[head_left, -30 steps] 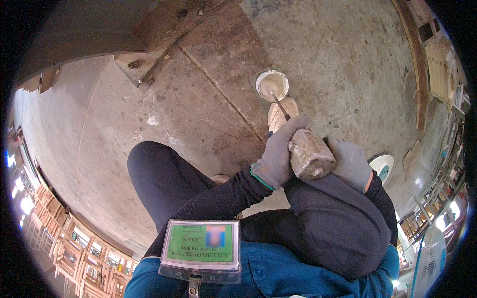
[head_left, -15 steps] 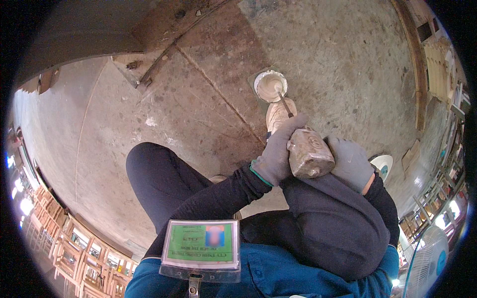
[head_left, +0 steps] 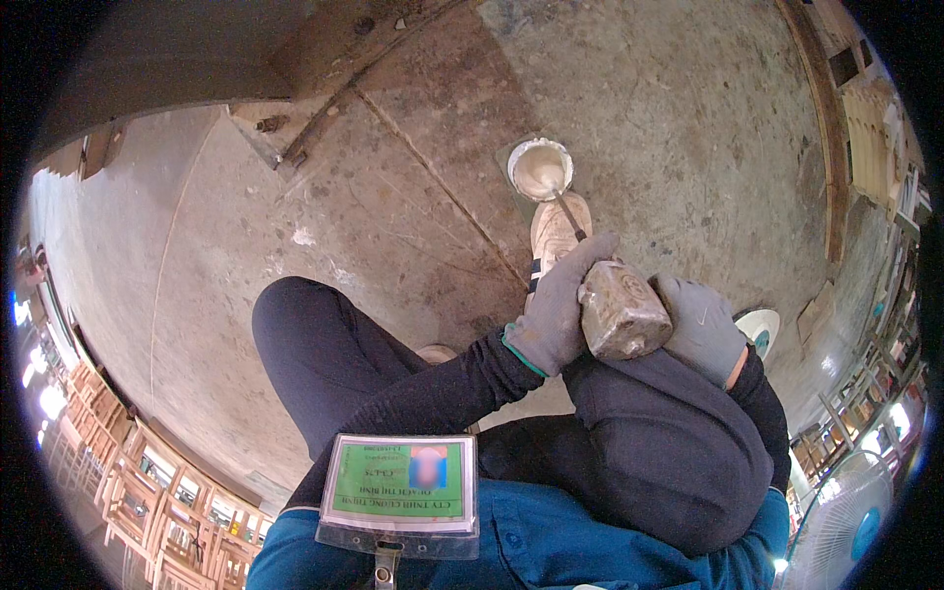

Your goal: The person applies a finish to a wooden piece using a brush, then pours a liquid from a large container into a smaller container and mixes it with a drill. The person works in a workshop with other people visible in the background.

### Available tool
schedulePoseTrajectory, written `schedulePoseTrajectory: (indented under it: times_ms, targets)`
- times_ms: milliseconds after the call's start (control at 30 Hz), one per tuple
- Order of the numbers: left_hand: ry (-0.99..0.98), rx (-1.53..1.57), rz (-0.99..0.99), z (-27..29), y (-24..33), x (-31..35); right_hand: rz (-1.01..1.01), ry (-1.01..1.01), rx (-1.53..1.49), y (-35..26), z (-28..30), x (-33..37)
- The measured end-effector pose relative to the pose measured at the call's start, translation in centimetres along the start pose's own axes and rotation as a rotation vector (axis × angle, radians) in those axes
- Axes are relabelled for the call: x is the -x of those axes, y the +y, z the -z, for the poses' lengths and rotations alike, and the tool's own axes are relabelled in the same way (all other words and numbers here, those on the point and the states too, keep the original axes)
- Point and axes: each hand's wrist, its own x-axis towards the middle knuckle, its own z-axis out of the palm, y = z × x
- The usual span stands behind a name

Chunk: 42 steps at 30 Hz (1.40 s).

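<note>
My left hand (head_left: 560, 320), in a grey glove with a green cuff edge, is closed around a blocky, grey-stained bottle-like container (head_left: 625, 313). A thin dark rod (head_left: 571, 218) runs from beside the left fingers to a round tub (head_left: 541, 170) of whitish paste. The rod's lower end dips into the paste. My right hand (head_left: 706, 324), also gloved, is curled against the container's right side; its fingertips are partly hidden. Whether the rod belongs to the container, I cannot tell.
The tub stands on stained concrete just beyond my light shoe (head_left: 562, 236). My bent knee (head_left: 659, 433) lies under the hands. A badge (head_left: 401, 487) hangs at my chest. Wooden frames (head_left: 167, 501) are at lower left, a fan (head_left: 851, 521) at lower right, and a long board (head_left: 831, 147) at right.
Both hands and the container sit slightly further right and lower in the picture, partly from a small shift of view. The rod stays in the tub.
</note>
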Motion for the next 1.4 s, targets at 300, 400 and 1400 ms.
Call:
schedulePoseTrajectory:
  times_ms: [300,400,1400]
  targets:
    - [0.138,0.164,0.052,-2.1,1.2,1.1,0.035,0.022,-0.044,-0.2,-0.1,-0.2]
    - [0.148,0.167,0.04,-1.8,1.4,1.1,0.021,-0.01,-0.053,-0.7,0.3,-0.7]
    - [0.348,0.037,-0.317,9.2,10.3,-3.9,0.038,-0.009,-0.064,0.5,-0.4,-0.9]
